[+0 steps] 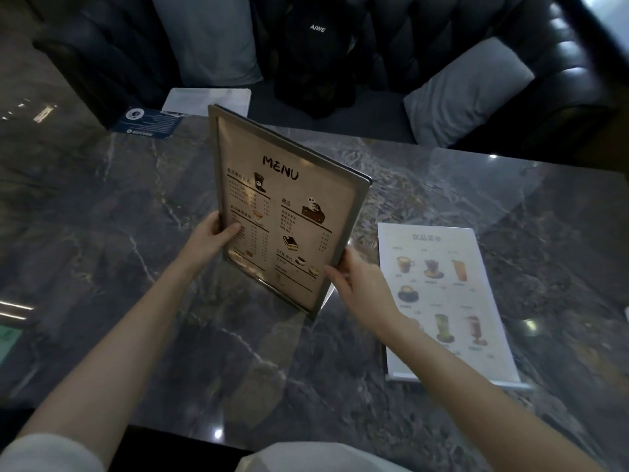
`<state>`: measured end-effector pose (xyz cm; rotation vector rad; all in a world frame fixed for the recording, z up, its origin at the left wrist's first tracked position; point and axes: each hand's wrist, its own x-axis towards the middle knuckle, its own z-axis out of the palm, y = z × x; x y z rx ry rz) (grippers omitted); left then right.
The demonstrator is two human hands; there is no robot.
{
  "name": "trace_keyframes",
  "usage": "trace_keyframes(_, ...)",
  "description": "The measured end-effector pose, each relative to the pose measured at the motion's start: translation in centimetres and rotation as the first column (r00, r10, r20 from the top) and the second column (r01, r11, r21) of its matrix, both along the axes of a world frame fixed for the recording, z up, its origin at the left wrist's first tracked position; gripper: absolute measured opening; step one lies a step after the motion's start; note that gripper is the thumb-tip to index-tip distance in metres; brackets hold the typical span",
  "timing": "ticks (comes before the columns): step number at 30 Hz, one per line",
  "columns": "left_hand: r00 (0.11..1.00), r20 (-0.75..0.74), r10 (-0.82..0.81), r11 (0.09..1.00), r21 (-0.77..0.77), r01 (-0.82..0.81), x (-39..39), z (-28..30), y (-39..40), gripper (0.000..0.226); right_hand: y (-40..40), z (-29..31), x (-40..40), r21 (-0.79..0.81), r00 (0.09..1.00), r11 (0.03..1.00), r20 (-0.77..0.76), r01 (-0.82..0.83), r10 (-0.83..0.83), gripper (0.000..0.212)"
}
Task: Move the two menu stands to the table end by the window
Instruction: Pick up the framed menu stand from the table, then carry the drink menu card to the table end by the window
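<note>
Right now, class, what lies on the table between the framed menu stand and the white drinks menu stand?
Only the right hand, gripping the framed menu stand; otherwise bare marble table up to the white drinks menu stand, in the head view.

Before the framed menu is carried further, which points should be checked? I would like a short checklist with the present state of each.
1. Left hand grips the framed menu stand on its left edge: ok.
2. Right hand holds the lower right edge: ok.
3. Stand is lifted clear of the marble table: cannot tell; its bottom corner sits very close to the surface.
4. White drinks menu stand lies apart, right of the hands, untouched: ok.
5. Window end of the table is free: cannot tell, not in view.
</note>
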<state>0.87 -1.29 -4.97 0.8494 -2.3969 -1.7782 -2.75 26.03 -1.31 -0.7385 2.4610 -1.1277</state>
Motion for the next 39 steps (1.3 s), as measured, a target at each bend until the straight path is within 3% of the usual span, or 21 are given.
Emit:
trace_keyframes(2, 0.998, 0.061, 0.011, 0.995, -0.095, -0.005, 0.0, 0.4, 0.9, 0.038, 0.2, 0.6, -0.7, 0.116, 0.996, 0.990, -0.033, -0.076, 0.080, 0.028)
trace_keyframes(4, 0.991, 0.128, 0.050, 0.935, -0.355, -0.002, 0.3, 1.1, 2.2, 0.040, 0.5, 1.3, -1.5, 0.216, 0.984, 0.963, -0.034, -0.164, 0.175, 0.028)
trace_keyframes(6, 0.985, 0.103, 0.141, 0.752, -0.658, -0.039, 1.2, 2.3, 4.1, 0.033, 1.2, 2.4, -2.4, 0.324, 0.958, 0.912, -0.047, -0.253, 0.283, 0.025)
trace_keyframes(8, 0.991, -0.018, 0.130, 0.558, -0.825, -0.088, 2.1, 3.4, 6.6, 0.026, 2.5, 3.4, -3.5, 0.424, 0.924, 0.855, -0.095, -0.299, 0.371, 0.024)
trace_keyframes(12, 0.988, -0.142, -0.067, 0.407, -0.907, -0.103, 3.3, 4.3, 13.2, 0.019, 7.2, 4.3, -5.6, 0.543, 0.889, 0.811, -0.230, -0.220, 0.395, 0.024)
trace_keyframes(16, 0.936, -0.257, -0.241, 0.386, -0.910, -0.150, 3.4, 4.0, 20.9, 0.021, 13.8, 3.2, -7.5, 0.644, 0.901, 0.758, -0.261, -0.106, 0.348, 0.026)
trace_keyframes(18, 0.921, -0.196, -0.336, 0.356, -0.932, -0.069, 3.0, 2.8, 24.5, 0.020, 17.3, 1.7, -8.1, 0.676, 0.915, 0.736, -0.272, -0.039, 0.298, 0.027)
trace_keyframes(20, 0.937, -0.001, -0.350, 0.328, -0.937, 0.122, 2.3, 0.6, 27.3, 0.019, 20.5, -0.3, -8.2, 0.701, 0.942, 0.713, -0.254, 0.022, 0.221, 0.028)
trace_keyframes(23, 0.917, 0.319, -0.238, 0.362, -0.847, 0.389, 0.8, -2.1, 30.0, 0.044, 24.1, -3.3, -7.7, 0.742, 0.963, 0.669, -0.210, 0.047, 0.166, 0.034)
trace_keyframes(25, 0.883, 0.426, -0.199, 0.465, -0.752, 0.468, 0.3, -3.4, 31.1, 0.066, 25.6, -5.0, -7.2, 0.726, 0.982, 0.687, -0.152, 0.036, 0.110, 0.041)
trace_keyframes(27, 0.855, 0.492, -0.166, 0.532, -0.685, 0.498, 0.1, -4.6, 31.7, 0.073, 26.5, -6.2, -6.6, 0.685, 0.996, 0.728, -0.073, 0.019, 0.042, 0.050)
trace_keyframes(33, 0.801, 0.597, -0.038, 0.727, -0.534, 0.432, 0.1, -5.7, 32.1, 0.079, 27.1, -7.7, -6.0, 0.588, 0.974, 0.807, 0.154, 0.046, -0.168, 0.057)
trace_keyframes(36, 0.855, 0.518, 0.001, 0.813, -0.499, 0.301, 0.0, -5.5, 32.2, 0.066, 27.2, -8.2, -6.0, 0.511, 0.927, 0.852, 0.256, 0.110, -0.273, 0.051)
trace_keyframes(39, 0.906, 0.420, 0.056, 0.930, -0.352, 0.106, -0.3, -5.0, 32.5, 0.052, 27.2, -8.2, -6.0, 0.424, 0.864, 0.882, 0.346, 0.204, -0.366, 0.048)
